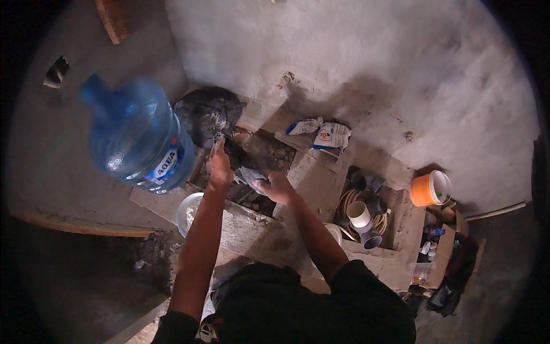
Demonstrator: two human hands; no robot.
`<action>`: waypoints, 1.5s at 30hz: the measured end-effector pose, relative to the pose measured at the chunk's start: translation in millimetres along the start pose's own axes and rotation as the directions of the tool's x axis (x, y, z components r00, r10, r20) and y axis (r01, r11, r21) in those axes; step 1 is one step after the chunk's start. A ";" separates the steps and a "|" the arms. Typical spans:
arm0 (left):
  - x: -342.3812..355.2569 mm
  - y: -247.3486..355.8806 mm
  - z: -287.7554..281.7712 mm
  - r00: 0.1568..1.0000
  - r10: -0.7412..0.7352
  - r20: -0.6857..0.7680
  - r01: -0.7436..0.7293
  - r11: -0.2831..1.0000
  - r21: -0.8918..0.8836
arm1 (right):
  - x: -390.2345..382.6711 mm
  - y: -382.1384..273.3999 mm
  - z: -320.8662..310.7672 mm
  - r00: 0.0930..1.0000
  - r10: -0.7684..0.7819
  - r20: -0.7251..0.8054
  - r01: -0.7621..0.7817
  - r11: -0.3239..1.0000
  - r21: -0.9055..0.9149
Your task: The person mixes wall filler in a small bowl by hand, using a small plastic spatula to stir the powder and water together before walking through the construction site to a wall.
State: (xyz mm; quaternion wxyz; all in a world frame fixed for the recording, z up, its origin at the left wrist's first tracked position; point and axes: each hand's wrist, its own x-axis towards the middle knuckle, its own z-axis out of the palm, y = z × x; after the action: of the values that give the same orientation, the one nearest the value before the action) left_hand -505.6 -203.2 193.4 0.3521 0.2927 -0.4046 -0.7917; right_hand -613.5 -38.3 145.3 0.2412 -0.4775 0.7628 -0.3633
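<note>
Both arms reach forward over a rubble-filled opening (274,150) in the floor. Stretched between my hands is a crumpled dark and grey piece (247,173) that looks like thin plastic or cloth; its exact kind is not clear. My left hand (219,163) is closed at its upper left end, fingers pointing away from me. Its lower right, paler end is pinched in my right hand (276,187). Just beyond my left hand lies a black plastic sheet or bag (211,112). Beside my left forearm sits a round metal bowl (184,213).
A large blue water bottle (143,137) stands at left. Torn white packets (332,136) lie on a board by the wall. To the right are grey pipe fittings (371,236) with a coiled hose (346,200), an orange bucket (422,190) and a cardboard box (444,255) of small items.
</note>
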 end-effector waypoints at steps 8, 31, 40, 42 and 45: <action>-9.1 50.2 0.5 0.980 0.034 -0.197 -0.093 0.950 -0.297 | 10.6 -13.1 -59.2 0.951 0.307 0.025 -0.225 0.636 0.739; -44.6 36.9 -10.0 0.890 -0.166 0.425 -0.114 0.822 0.559 | 40.6 -117.2 -77.8 0.822 -0.559 0.111 0.557 0.829 0.051; -77.8 29.0 -8.8 0.828 0.290 0.479 -0.560 0.433 0.706 | 41.6 -85.5 -53.7 0.989 -0.146 -0.033 0.147 0.903 0.404; -72.1 22.0 -14.7 0.812 0.297 0.503 -0.578 0.287 0.764 | 48.6 -63.5 -37.8 0.961 -0.244 -0.131 0.276 0.881 0.383; -76.7 33.6 -7.7 0.771 0.357 0.527 -0.616 0.209 0.760 | 41.1 -39.4 -27.3 0.825 -0.550 -0.132 0.520 0.829 -0.205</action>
State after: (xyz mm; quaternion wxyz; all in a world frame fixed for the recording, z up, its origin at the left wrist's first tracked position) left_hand -444.5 -160.0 231.7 0.3139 0.1940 -0.8756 -0.3118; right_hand -628.8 -77.7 192.2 0.0181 -0.6543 0.6436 -0.3967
